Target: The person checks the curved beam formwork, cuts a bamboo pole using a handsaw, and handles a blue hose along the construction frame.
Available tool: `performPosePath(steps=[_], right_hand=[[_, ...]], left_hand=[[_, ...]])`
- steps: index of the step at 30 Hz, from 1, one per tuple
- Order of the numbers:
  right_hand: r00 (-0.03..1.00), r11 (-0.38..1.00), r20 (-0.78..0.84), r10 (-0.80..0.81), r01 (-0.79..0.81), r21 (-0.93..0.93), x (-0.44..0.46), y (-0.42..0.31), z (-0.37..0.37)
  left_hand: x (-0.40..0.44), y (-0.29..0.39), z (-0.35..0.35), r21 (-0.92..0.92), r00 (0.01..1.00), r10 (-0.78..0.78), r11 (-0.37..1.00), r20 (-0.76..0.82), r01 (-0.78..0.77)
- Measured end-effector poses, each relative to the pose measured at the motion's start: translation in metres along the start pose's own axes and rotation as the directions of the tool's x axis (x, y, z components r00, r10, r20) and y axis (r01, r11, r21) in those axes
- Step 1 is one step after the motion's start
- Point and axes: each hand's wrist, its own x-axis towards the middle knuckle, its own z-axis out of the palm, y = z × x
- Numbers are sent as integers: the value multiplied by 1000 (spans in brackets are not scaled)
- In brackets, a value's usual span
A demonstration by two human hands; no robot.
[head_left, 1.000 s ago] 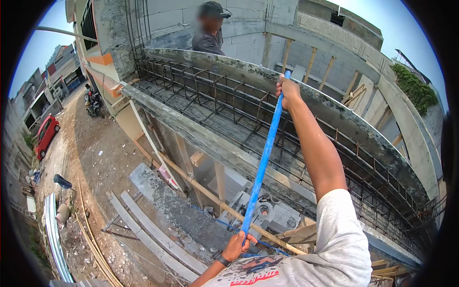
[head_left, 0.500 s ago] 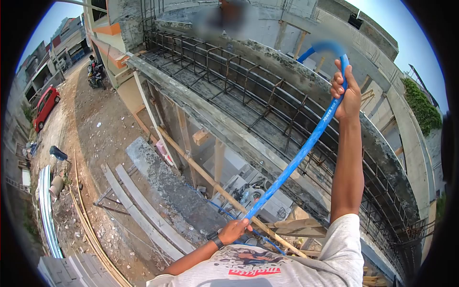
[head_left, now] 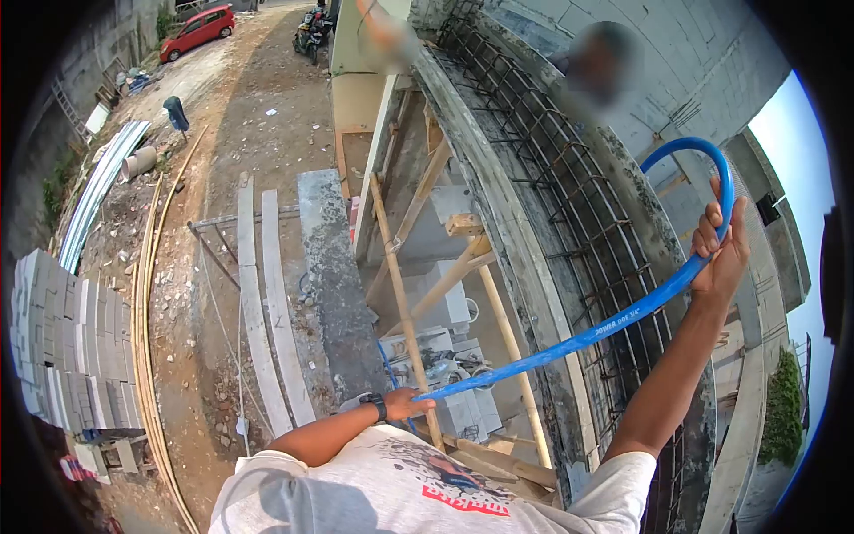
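Note:
A blue hose with printed white lettering runs across the view between my two hands. My right hand, raised at the right, wraps its fingers around the hose just below where it bends over in a loop. From that loop the hose drops behind the concrete wall. My left hand, wearing a dark wristband, closes around the hose's lower stretch in front of my shirt. Beside that hand rises a bamboo pole. Under the hose, a cage of steel rebar lies in a long formwork channel.
A person's blurred head shows behind the rebar. Far below on the ground are planks, bamboo poles, stacked grey blocks and metal sheets. A red car and a motorcycle stand farther off.
The view has swung, showing more of the ground at left. My right hand and the hose's loop now appear lower and farther right. The hose lies flatter; both hands keep hold of it.

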Motion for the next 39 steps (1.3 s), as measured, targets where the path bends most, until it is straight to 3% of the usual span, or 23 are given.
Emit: performPosePath(steps=[3,5,6,7,10,11,17,24,28,32,34,36,39], right_hand=[[984,984,31,-174,173,42,-15,-3,30],[956,963,123,-267,260,68,-23,-10,39],[934,948,162,-318,308,84,-27,-14,43],[932,943,151,-329,317,98,-32,-21,50],[927,941,171,-333,317,114,-36,-28,52],[935,949,184,-304,281,139,-36,-27,53],[939,980,338,-65,-3,199,-18,4,62],[872,924,354,339,-378,48,6,80,106],[730,838,453,512,-540,-77,19,151,133],[519,673,447,729,-665,-325,20,242,170],[427,579,400,811,-682,-447,20,313,181],[370,476,304,878,-735,-482,21,374,195],[278,314,147,949,-864,-394,26,466,212]], left_hand=[[-16,-14,0,-53,993,-87,995,-76,83],[-12,-38,14,-95,991,-55,995,-121,44],[-19,-19,6,-109,989,-37,994,-142,22],[-29,3,1,-41,984,-147,989,-98,143],[-29,0,12,-48,989,-79,996,-126,74],[-29,-4,14,-54,991,-11,999,-136,4],[-33,-3,16,-75,967,-198,979,-160,188],[-17,-43,22,111,978,-181,975,-108,193],[-11,-41,5,197,973,-229,955,16,221],[1,-42,-17,187,976,-179,970,124,154],[23,-64,-34,192,977,-93,980,194,55],[45,-76,-60,213,963,-114,975,246,61],[69,-86,-88,214,944,-109,976,313,42]])
